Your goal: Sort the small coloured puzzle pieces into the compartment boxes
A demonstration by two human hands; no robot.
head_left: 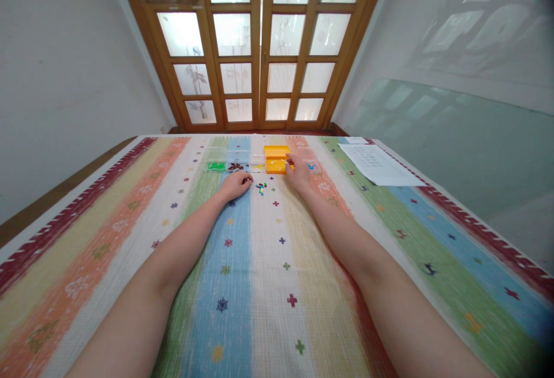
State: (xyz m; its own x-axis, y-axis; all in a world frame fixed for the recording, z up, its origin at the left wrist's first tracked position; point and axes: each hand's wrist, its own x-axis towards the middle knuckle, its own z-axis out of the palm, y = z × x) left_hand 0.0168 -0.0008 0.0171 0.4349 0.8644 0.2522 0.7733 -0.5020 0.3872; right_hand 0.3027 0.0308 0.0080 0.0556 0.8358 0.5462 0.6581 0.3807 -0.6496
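Observation:
A small pile of mixed coloured pieces [261,188] lies on the striped cloth. Just left of it rests my left hand [236,186], its fingers curled together; anything inside them is too small to see. My right hand [298,172] reaches to the right edge of an open yellow box [277,150] holding small pale pieces. Its thumb and fingers are bent close together over that edge, and what they hold is hidden. Left of the yellow box stand clear boxes with green pieces [216,166], dark brown pieces [236,167] and yellow pieces [259,167].
Another clear box with blue pieces [311,166] is partly behind my right hand. White printed sheets [378,164] lie at the table's right side. The striped tablecloth [268,285] covers the table, with wood-framed glass doors [262,60] beyond its far edge.

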